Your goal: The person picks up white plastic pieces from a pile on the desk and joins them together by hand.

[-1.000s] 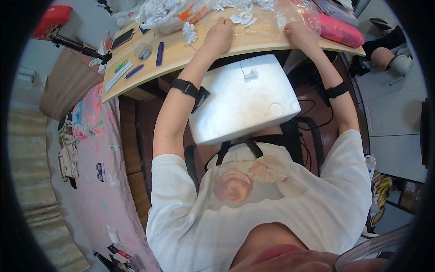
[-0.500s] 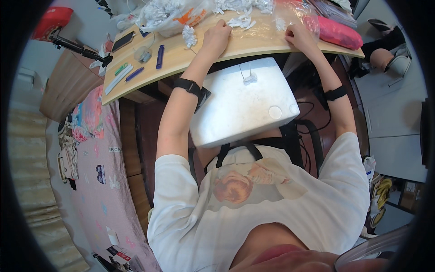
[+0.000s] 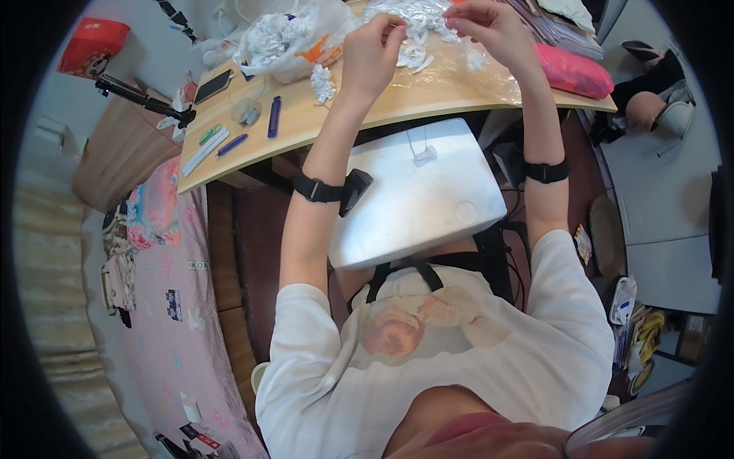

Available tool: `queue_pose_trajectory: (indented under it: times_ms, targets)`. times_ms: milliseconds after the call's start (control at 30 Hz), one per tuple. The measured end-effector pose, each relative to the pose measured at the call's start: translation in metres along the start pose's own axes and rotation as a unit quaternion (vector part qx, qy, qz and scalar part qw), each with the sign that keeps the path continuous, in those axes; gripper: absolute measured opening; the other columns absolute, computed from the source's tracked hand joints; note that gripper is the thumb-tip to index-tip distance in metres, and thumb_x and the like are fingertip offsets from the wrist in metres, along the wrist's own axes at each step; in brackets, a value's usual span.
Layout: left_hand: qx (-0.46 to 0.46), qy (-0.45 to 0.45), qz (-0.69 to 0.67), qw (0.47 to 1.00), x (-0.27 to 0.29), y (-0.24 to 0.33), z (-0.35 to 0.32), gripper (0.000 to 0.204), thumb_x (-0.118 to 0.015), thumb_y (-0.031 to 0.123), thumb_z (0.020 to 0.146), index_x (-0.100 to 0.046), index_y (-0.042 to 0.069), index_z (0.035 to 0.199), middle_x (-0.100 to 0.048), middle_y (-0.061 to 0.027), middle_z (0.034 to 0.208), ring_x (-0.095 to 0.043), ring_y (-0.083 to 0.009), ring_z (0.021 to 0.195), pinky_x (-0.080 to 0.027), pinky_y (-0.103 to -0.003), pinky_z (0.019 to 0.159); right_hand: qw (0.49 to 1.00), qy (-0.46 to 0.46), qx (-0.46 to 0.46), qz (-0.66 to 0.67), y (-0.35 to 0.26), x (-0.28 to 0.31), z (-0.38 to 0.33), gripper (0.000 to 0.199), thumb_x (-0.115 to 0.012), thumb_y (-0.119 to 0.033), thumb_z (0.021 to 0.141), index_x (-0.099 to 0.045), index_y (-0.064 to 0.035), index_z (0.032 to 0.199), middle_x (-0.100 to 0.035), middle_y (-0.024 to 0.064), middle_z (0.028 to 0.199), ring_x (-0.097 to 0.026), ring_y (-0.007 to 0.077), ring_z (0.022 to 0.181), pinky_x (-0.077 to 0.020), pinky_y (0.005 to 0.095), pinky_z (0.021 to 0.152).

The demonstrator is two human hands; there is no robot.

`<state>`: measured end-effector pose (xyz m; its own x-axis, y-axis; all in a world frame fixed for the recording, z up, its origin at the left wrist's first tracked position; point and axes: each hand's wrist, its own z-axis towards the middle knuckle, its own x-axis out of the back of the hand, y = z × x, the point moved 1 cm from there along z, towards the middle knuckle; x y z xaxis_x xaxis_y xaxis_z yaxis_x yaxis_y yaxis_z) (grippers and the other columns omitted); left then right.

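Right hand [image 3: 498, 32] curls near crinkled clear plastic [image 3: 495, 83].

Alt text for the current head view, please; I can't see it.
Left hand and right hand are raised apart over a wooden desk, fingers curled near white strips; anything held is too small to tell. A plastic bag of white pieces lies to the left, a pink pouch to the right. Below is a white box.

White strips [image 3: 414, 55]: loose, curled, heaped ahead of you.
Clear plastic [image 3: 493, 83]: thin, crinkled, shiny, spread to your right of them.
White bunch [image 3: 322, 84]: ruffled, lying to your left of them.
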<state>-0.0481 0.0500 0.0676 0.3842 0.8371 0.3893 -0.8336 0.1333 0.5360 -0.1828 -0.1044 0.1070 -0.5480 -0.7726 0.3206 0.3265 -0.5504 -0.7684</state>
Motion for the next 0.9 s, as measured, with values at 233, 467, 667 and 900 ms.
queue_pose_trajectory:
  times_ms: [233,467,667,900]
  targets:
    - [0.011,-0.053,-0.011,0.998,0.000,0.003,0.004,0.014,-0.061,0.011,0.085,-0.067,-0.001,0.091,-0.068,-0.0080,0.077,-0.066,-0.0125,0.073,-0.051,-0.023,0.066,0.992,0.022,-0.005,0.126,0.005,-0.020,0.022,0.011,-0.064,-0.005,0.081,-0.065,0.0010,0.091,-0.066,0.0049,0.078,-0.062,0.0094,0.070,-0.0483,0.0216,0.062]
    - [0.103,-0.046,-0.087,0.990,-0.001,-0.007,-0.012,0.017,-0.063,0.012,0.084,-0.067,0.000,0.096,-0.068,-0.0065,0.083,-0.063,-0.0108,0.072,-0.048,-0.023,0.067,0.997,0.020,-0.008,0.073,0.031,-0.038,0.009,0.017,-0.065,-0.012,0.082,-0.069,-0.0053,0.097,-0.069,0.0039,0.086,-0.063,0.0103,0.073,-0.0497,0.0248,0.065]
    - [0.163,-0.050,-0.113,0.979,0.006,-0.022,-0.020,0.017,-0.062,0.009,0.085,-0.067,-0.002,0.098,-0.068,-0.0077,0.087,-0.064,-0.0112,0.077,-0.050,-0.022,0.071,0.996,-0.002,-0.038,0.082,0.038,-0.044,0.005,0.019,-0.063,-0.012,0.083,-0.068,-0.0041,0.099,-0.068,0.0061,0.084,-0.063,0.0090,0.073,-0.0490,0.0208,0.065]
    - [0.189,-0.044,-0.191,0.962,0.000,-0.032,-0.023,0.017,-0.057,0.008,0.089,-0.066,-0.003,0.098,-0.067,-0.0065,0.085,-0.063,-0.0103,0.076,-0.050,-0.022,0.069,0.997,0.021,-0.013,0.071,0.047,-0.052,0.008,0.021,-0.063,-0.013,0.083,-0.066,-0.0001,0.100,-0.067,0.0065,0.084,-0.063,0.0105,0.074,-0.0506,0.0221,0.067]
